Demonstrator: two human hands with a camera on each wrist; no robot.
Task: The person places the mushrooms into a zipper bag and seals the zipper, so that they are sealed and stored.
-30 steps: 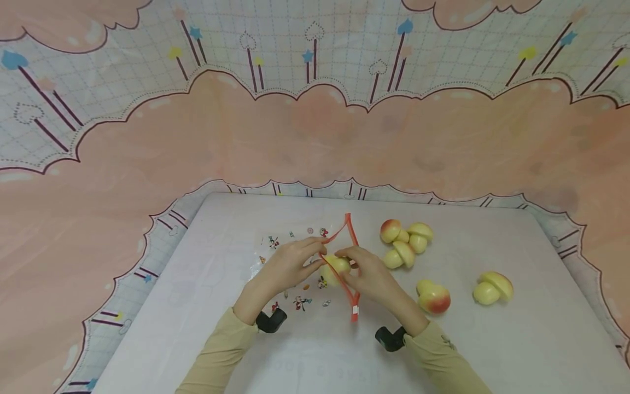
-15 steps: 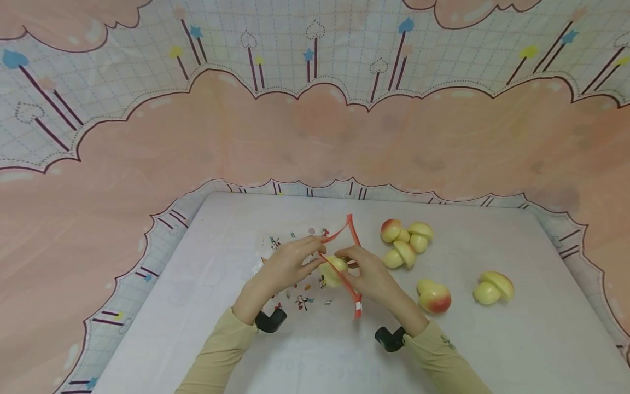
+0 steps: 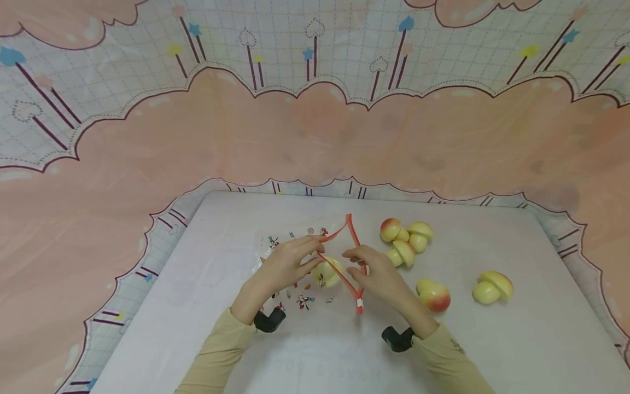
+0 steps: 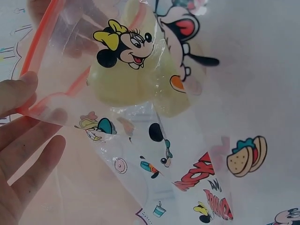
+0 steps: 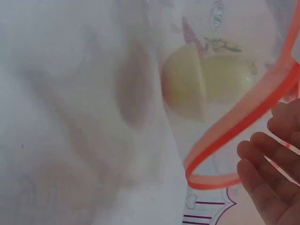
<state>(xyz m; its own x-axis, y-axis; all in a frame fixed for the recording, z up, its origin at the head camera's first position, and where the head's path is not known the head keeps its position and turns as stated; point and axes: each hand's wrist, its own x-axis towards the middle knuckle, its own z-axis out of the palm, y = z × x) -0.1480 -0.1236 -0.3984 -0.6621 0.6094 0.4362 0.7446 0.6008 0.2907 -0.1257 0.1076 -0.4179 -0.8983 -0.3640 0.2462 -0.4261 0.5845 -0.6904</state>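
Note:
A clear zip bag (image 4: 126, 124) with cartoon prints has its orange zip strip (image 3: 346, 283) spread apart into a wide mouth. My left hand (image 3: 285, 265) pinches one side of that mouth between thumb and fingers. Through the film in the left wrist view shows a pale yellow mushroom (image 4: 117, 89), lying inside the bag. The right wrist view shows the same mushroom (image 5: 183, 84) with its cap toward the camera's left. My right hand (image 3: 378, 276) is at the mouth's other side, fingers loosely bent, holding nothing; the far strip passes by its fingers.
Three yellow mushrooms lie in a cluster right of the bag, one with a reddish cap (image 3: 391, 230). Nearer me is another red-tinged mushroom (image 3: 433, 296), and one more mushroom (image 3: 492, 288) lies farther right. All rest on the white table (image 3: 531, 246), backed by a patterned cloth (image 3: 344, 142).
My right hand has let go of the mushroom and drawn back to the right. The mushroom has shifted slightly left, deeper into the bag. My left hand keeps its pinch.

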